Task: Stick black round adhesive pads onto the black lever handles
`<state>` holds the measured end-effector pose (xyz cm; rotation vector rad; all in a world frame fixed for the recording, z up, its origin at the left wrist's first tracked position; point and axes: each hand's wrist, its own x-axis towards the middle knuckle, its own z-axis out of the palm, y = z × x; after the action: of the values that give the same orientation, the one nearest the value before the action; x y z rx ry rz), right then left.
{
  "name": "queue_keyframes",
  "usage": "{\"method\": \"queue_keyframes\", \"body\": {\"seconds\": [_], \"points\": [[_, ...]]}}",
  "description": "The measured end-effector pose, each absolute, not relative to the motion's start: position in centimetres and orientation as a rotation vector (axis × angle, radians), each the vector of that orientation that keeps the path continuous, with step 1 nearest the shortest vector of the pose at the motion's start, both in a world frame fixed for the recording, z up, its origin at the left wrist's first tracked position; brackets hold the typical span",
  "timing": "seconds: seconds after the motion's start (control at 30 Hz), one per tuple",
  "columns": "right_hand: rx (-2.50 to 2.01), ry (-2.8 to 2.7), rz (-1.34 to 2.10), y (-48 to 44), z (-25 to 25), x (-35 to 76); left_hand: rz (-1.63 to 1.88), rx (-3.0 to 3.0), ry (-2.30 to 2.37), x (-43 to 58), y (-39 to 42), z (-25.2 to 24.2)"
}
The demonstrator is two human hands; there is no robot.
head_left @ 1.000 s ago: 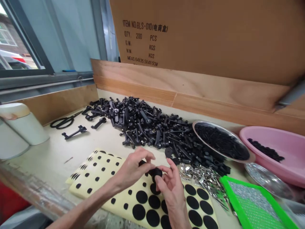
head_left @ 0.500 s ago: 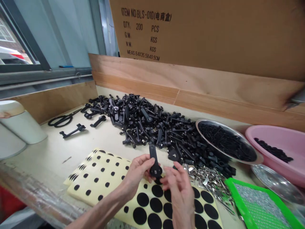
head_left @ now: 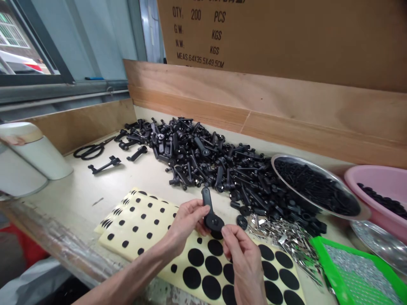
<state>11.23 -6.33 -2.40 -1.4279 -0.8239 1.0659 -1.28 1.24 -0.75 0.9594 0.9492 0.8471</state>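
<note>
Left hand: my thumb and fingers grip a black crank handle, its narrow end pointing up and away.
Right hand: thumb and fingers pinch the edge of the round black disc at the handle's wide end.
Crank handle: held between my hands, above the yellow sticker sheet.
Sticker sheet: small black dots on the left, large circles towards the right.
Heap of black parts: beyond my hands, more handles among them.
Metal clips: between the heap and the green tray.
Scissors: left of the heap.
</note>
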Motion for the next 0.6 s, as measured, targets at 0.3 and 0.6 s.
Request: {"method": "queue_keyframes", "body": {"seconds": [0.3, 0.6], "points": [[-1.507, -0.910, 1.149, -6.25, -2.73, 11.87, 0.828, 1.010, 0.908, -1.33, 1.34, -1.23], [-1.520, -0.914, 1.154, -6.14, -2.89, 11.95, 0.793, 1.034, 0.894, -1.58, 1.40, -1.38]]}}
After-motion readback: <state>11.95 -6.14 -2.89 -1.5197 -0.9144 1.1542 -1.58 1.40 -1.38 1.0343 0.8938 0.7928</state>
